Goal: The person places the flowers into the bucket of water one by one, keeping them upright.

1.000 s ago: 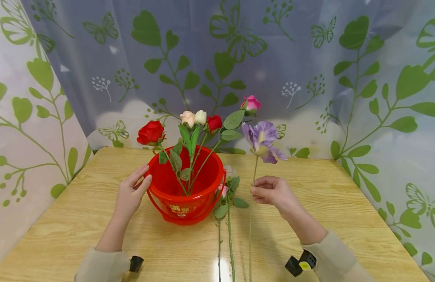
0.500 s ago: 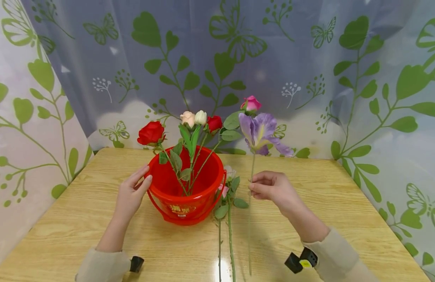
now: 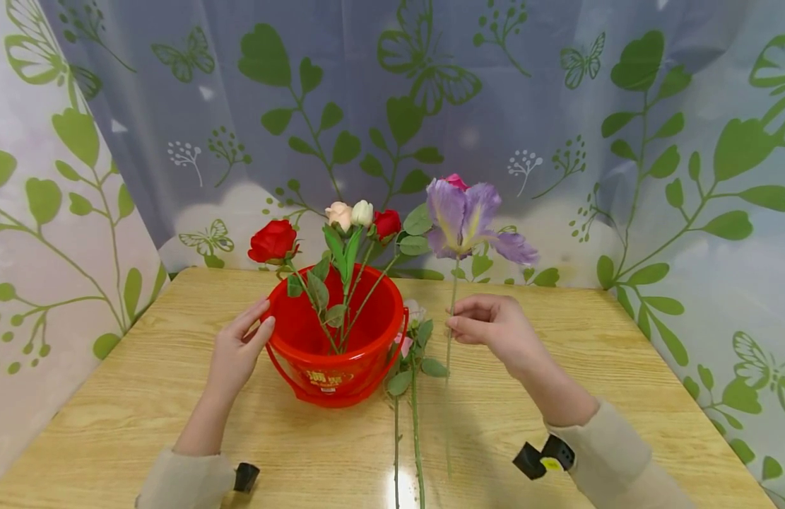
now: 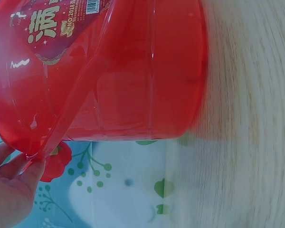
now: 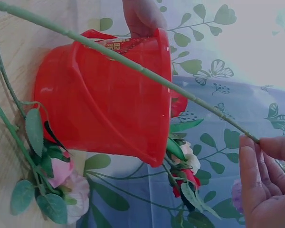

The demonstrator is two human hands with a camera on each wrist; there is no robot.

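Observation:
My right hand (image 3: 497, 332) pinches a purple iris (image 3: 462, 219) by its stem, upright to the right of a red bucket (image 3: 335, 378). In the right wrist view the iris's green stem (image 5: 137, 66) slants across, held between thumb and fingertips. With my left hand (image 3: 239, 346) I hold the bucket's left rim, fingers and thumb on its edge; the left wrist view shows this hand (image 4: 14, 183) where the handle (image 4: 76, 102) joins the rim. Inside the bucket stand a large red rose (image 3: 273, 240), a peach rose (image 3: 339, 214), a white tulip (image 3: 362, 213) and other flowers.
Right of the bucket, a pink flower (image 5: 59, 171) and a pale rose (image 5: 77, 197) lie on the wooden table (image 3: 595, 382), their long stems (image 3: 417, 438) pointing toward me. A leaf-patterned curtain (image 3: 545, 106) hangs behind the table.
The right hand has risen slightly, lifting the iris so that its bloom now overlaps the pink rose behind and its stem end is higher. The left hand and bucket have stayed put.

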